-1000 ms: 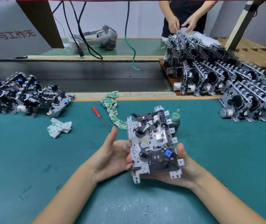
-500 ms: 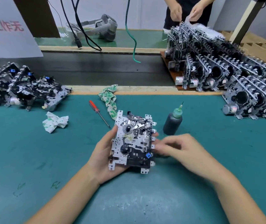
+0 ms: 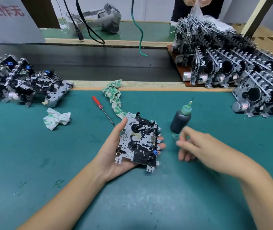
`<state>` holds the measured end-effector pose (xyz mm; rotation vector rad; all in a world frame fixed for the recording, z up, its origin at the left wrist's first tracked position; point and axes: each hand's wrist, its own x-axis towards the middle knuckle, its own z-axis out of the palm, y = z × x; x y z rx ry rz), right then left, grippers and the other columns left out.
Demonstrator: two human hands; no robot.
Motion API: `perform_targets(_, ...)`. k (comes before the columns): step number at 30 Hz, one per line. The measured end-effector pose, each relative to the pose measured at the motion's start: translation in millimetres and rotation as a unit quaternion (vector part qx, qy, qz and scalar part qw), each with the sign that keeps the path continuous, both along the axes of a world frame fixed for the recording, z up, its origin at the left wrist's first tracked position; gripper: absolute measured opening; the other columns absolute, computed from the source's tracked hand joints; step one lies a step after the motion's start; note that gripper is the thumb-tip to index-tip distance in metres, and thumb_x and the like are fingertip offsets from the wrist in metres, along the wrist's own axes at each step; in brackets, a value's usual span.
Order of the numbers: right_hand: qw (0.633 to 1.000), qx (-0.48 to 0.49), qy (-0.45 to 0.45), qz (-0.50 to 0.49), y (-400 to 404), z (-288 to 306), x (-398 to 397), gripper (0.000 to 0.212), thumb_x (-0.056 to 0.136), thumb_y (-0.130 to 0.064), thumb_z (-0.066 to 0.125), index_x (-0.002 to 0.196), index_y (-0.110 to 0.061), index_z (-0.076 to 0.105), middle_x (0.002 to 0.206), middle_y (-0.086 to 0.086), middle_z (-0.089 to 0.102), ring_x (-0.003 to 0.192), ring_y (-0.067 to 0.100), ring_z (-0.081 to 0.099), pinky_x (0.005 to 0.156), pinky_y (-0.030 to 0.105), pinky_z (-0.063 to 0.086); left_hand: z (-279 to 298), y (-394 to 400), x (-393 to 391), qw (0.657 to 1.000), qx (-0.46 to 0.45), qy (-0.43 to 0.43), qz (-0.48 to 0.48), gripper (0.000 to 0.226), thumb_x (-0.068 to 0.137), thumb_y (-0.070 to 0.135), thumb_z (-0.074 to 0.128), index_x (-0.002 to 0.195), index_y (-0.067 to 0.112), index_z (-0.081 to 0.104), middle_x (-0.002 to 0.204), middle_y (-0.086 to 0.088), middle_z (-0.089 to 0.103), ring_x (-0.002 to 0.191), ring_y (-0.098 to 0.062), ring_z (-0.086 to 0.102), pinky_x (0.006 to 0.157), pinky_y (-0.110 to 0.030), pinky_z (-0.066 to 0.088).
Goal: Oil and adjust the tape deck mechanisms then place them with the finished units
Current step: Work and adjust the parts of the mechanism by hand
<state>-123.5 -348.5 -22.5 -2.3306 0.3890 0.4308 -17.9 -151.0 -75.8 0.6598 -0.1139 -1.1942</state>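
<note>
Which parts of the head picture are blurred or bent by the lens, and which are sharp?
Head view: the right hand is smeared by motion blur near the oil bottle; the left hand and the tape deck mechanism it holds are sharp; the wide-angle lens bows the table edge; lighting is even and soft, without strong glare.

Bare forearms, bare hands (image 3: 116, 146), sleeveless.

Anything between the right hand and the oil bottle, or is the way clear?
Head view: nothing lies between. The right hand is open, its blurred fingertips right at the oil bottle, which stands on the green mat.
</note>
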Motion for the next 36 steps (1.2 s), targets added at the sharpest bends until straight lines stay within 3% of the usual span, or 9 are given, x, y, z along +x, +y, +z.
perform_targets(3, 0.949, 0.311, -0.046, -0.013, 11.9, 0.2, 11.3, 0.019, 0.098, -0.024, 0.041, 0.084, -0.012, 0.035, 0.053, 0.001, 0.054, 0.041, 0.014, 0.043, 0.045, 0.02, 0.039, 0.8, 0.6, 1.4, 1.0, 0.009, 0.006, 0.001, 0.066, 0.08, 0.057, 0.053, 0.118, 0.005, 0.067, 0.13, -0.021, 0.057, 0.118, -0.035, 0.057, 0.107, -0.047, 0.039)
perform_targets(5, 0.919, 0.391, -0.042, -0.021, 22.1, -3.1, 15.3, 0.021, 0.096, -0.029, 0.041, 0.08, -0.014, 0.039, 0.049, -0.003, 0.034, 0.038, 0.008, 0.023, 0.039, 0.016, 0.023, 1.3, 0.4, 2.5, 1.0, 0.019, 0.02, 0.006, 0.068, 0.078, 0.058, 0.055, 0.119, 0.005, 0.066, 0.132, -0.018, 0.057, 0.119, -0.031, 0.056, 0.106, -0.045, 0.04)
perform_targets(7, 0.906, 0.421, -0.026, -0.036, 28.4, -7.7, 17.5, 0.027, 0.093, -0.035, 0.043, 0.073, -0.017, 0.045, 0.046, -0.004, 0.026, 0.037, 0.006, 0.015, 0.037, 0.015, 0.016, -0.4, 1.1, 4.0, 0.999, 0.033, 0.03, 0.013, 0.072, 0.075, 0.06, 0.057, 0.119, 0.003, 0.065, 0.134, -0.018, 0.055, 0.122, -0.03, 0.054, 0.108, -0.045, 0.037)
perform_targets(11, 0.905, 0.423, -0.015, -0.05, 29.9, -10.7, 15.8, 0.042, 0.089, -0.041, 0.045, 0.053, -0.019, 0.049, 0.038, -0.004, 0.03, 0.033, 0.007, 0.015, 0.038, 0.015, 0.014, -2.4, 0.4, 5.6, 0.999, 0.044, 0.03, 0.008, 0.078, 0.079, 0.068, 0.047, 0.116, 0.003, 0.067, 0.132, -0.018, 0.057, 0.119, -0.03, 0.057, 0.104, -0.043, 0.041)
perform_targets(17, 0.93, 0.368, 0.012, -0.017, 33.8, -13.3, 11.5, 0.045, 0.084, -0.043, 0.049, 0.048, -0.018, 0.061, 0.036, 0.0, 0.045, 0.031, 0.007, 0.022, 0.037, 0.016, 0.018, -8.2, -2.3, 7.8, 0.998, 0.05, 0.02, -0.016, 0.079, 0.09, 0.069, 0.025, 0.111, 0.008, 0.071, 0.125, -0.016, 0.062, 0.115, -0.027, 0.06, 0.1, -0.039, 0.047)
perform_targets(21, 0.945, 0.325, 0.018, -0.023, 31.7, -16.0, 12.2, 0.051, 0.094, -0.037, 0.047, 0.049, -0.019, 0.062, 0.039, -0.001, 0.049, 0.032, 0.007, 0.034, 0.036, 0.015, 0.026, -9.2, -2.7, 8.2, 0.998, 0.049, 0.021, -0.016, 0.074, 0.093, 0.064, 0.025, 0.108, 0.01, 0.073, 0.12, -0.014, 0.065, 0.11, -0.025, 0.063, 0.09, -0.036, 0.053)
perform_targets(24, 0.946, 0.323, 0.025, -0.02, 30.3, -16.8, 12.9, 0.049, 0.096, -0.036, 0.046, 0.053, -0.018, 0.061, 0.042, 0.0, 0.052, 0.033, 0.008, 0.042, 0.036, 0.017, 0.033, -9.0, -3.5, 8.4, 0.998, 0.057, 0.013, -0.012, 0.073, 0.093, 0.063, 0.026, 0.11, 0.009, 0.072, 0.122, -0.015, 0.064, 0.111, -0.026, 0.062, 0.093, -0.037, 0.052)
perform_targets(27, 0.944, 0.329, 0.034, -0.017, 29.3, -18.2, 12.8, 0.045, 0.091, -0.041, 0.049, 0.055, -0.018, 0.06, 0.045, 0.002, 0.055, 0.035, 0.009, 0.047, 0.037, 0.017, 0.038, -7.9, -4.1, 7.7, 0.998, 0.068, 0.003, -0.011, 0.073, 0.093, 0.063, 0.027, 0.113, 0.008, 0.07, 0.126, -0.018, 0.061, 0.115, -0.029, 0.06, 0.1, -0.04, 0.047)
perform_targets(36, 0.94, 0.339, 0.028, -0.013, 29.0, -20.1, 12.5, 0.04, 0.079, -0.049, 0.052, 0.058, -0.016, 0.059, 0.046, 0.004, 0.056, 0.034, 0.01, 0.049, 0.036, 0.017, 0.038, -2.3, -3.9, 6.3, 0.997, 0.081, -0.002, -0.003, 0.07, 0.089, 0.063, 0.035, 0.115, 0.007, 0.069, 0.126, -0.021, 0.06, 0.116, -0.03, 0.059, 0.099, -0.041, 0.048)
